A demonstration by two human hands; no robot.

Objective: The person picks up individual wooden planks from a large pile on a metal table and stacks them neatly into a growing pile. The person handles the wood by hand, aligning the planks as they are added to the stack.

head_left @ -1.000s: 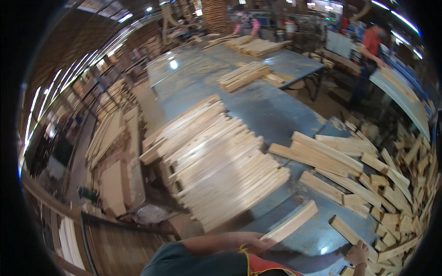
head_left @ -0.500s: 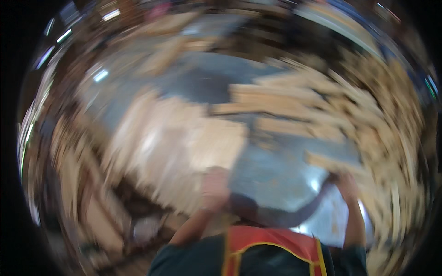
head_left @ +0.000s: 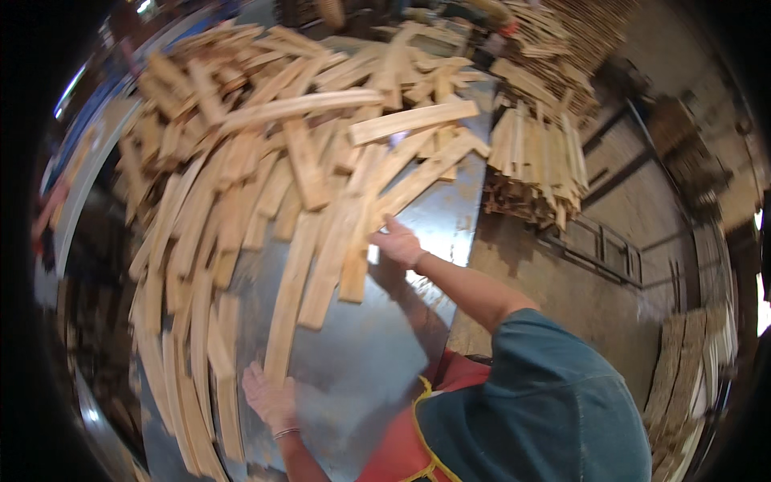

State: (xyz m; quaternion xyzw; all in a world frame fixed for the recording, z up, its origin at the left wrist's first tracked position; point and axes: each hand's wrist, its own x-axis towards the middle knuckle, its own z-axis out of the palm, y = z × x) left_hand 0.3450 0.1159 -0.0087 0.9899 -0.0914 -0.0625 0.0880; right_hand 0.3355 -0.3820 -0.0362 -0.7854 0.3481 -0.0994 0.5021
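Wooden slats [head_left: 305, 185] heaped across metal table [head_left: 361, 369]; left hand [head_left: 269, 395] flat, spread against one long slat [head_left: 291, 297]; right hand [head_left: 397, 241] open at another's edge, fingertips hidden; far pile blurred.

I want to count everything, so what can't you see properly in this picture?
Head view only:
- Lower planks in the wood pile: covered by the planks on top.
- Left hand: palm down, so its grip is hidden.
- Right hand: fingertips hidden by a plank.
- Stacks at the far right: bent and cut by the rim.
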